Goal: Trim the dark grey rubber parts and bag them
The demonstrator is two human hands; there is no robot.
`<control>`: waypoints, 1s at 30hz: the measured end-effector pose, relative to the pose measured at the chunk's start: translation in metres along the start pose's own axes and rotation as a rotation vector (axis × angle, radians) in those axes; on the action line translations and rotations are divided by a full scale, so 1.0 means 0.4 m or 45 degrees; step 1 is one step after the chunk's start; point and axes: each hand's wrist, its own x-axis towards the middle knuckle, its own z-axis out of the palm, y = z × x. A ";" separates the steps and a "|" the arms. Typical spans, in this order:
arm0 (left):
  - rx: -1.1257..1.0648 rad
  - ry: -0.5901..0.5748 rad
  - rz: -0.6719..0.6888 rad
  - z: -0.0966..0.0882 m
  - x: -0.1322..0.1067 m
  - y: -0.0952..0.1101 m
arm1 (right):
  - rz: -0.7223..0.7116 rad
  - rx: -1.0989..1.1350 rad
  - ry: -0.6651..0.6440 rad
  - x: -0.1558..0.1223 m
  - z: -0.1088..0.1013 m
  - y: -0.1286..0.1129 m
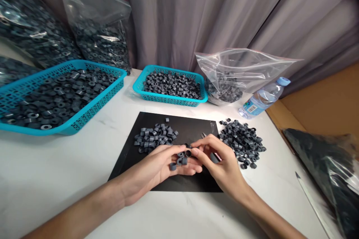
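Note:
My left hand (157,166) is palm up over a black mat (185,185), cradling several small grey plastic caps (180,161) in its fingers. Its thumb and fingertips meet at one cap (188,153), whose round opening faces me. My right hand (221,160) pinches at that same cap from the other side, thumb against forefinger. Pointed metal tips, like those of tweezers (203,134), stick out behind the right hand; the rest of the tool is mostly hidden by the fingers. A heap of grey caps (155,137) lies on the mat beyond my left hand.
Right of the mat lies another pile of caps (242,142). Behind are a small blue basket (171,99), a larger one (95,109), a zip bag of parts (224,89) and a water bottle (260,99). Fuller bags (98,41) stand back left. A pale pointed strip (311,201) lies right.

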 end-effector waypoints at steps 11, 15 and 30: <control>-0.047 -0.002 0.035 -0.015 0.001 0.003 | -0.165 0.004 -0.116 0.007 -0.023 -0.030; -0.042 0.023 0.032 -0.017 0.004 0.002 | -0.140 0.038 -0.137 0.008 -0.027 -0.028; 0.226 0.028 0.074 -0.010 -0.002 0.003 | -0.271 -0.130 -0.105 0.008 -0.030 -0.013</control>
